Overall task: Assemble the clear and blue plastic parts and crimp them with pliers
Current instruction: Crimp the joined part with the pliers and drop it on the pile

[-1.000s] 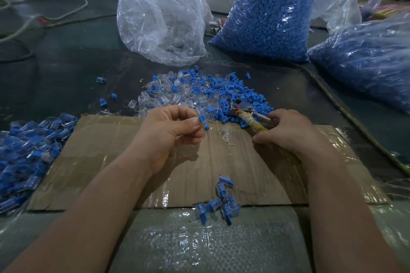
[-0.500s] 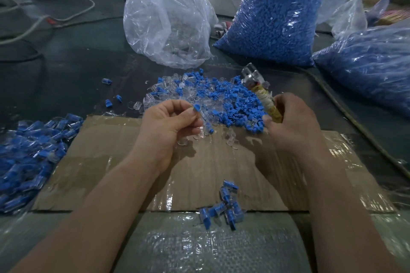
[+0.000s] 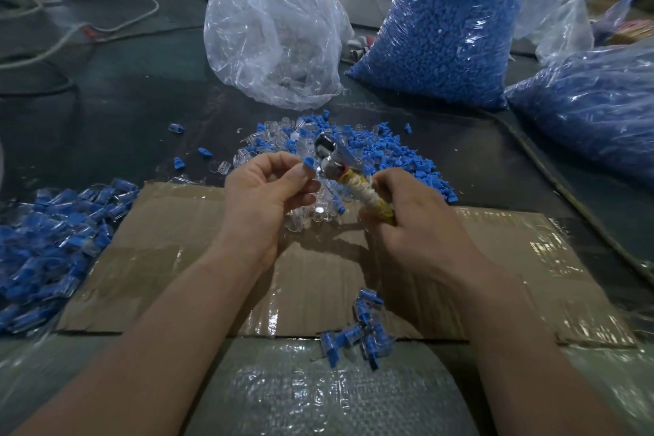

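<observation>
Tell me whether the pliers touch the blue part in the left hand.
Cannot tell. Head view: the pliers sit right beside the blue part that the left hand pinches, but blur hides any contact or gap.

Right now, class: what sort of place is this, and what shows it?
Probably a small assembly workshop: big clear sacks of blue plastic parts, a loose heap of clear and blue pieces, tape-wrapped metal pliers.

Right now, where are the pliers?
The pliers are in the right hand, mid-picture, their head beside the blue part pinched by the left hand.
</observation>
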A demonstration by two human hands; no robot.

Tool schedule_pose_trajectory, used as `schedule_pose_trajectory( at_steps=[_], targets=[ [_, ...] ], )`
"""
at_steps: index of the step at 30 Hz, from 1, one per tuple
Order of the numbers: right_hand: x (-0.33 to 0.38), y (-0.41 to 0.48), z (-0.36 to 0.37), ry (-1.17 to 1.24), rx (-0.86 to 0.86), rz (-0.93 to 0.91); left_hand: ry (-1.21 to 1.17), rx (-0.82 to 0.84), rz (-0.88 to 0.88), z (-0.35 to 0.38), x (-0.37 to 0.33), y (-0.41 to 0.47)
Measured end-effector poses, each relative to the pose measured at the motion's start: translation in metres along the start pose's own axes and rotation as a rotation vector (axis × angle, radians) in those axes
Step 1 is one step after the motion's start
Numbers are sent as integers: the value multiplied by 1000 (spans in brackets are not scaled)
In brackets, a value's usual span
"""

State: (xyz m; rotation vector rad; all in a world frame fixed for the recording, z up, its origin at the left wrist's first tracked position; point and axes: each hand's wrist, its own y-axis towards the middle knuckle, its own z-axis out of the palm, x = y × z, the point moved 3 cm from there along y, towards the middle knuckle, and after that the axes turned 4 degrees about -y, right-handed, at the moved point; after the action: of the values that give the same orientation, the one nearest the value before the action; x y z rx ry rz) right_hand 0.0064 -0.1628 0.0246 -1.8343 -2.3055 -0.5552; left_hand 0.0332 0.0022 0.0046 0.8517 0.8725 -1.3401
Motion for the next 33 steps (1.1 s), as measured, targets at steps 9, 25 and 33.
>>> schedule_pose_trajectory(
  at_steps=[9, 25, 33],
  targets=[
    [2, -1, -1, -11, 26, -32, -1, 9, 15, 2, -1, -1],
    [4, 1, -1, 29, 38, -35, 89, 37, 118, 1, -2, -5],
    [5, 2, -2, 43, 41, -30, 100, 40, 115, 0, -1, -4]
  ],
)
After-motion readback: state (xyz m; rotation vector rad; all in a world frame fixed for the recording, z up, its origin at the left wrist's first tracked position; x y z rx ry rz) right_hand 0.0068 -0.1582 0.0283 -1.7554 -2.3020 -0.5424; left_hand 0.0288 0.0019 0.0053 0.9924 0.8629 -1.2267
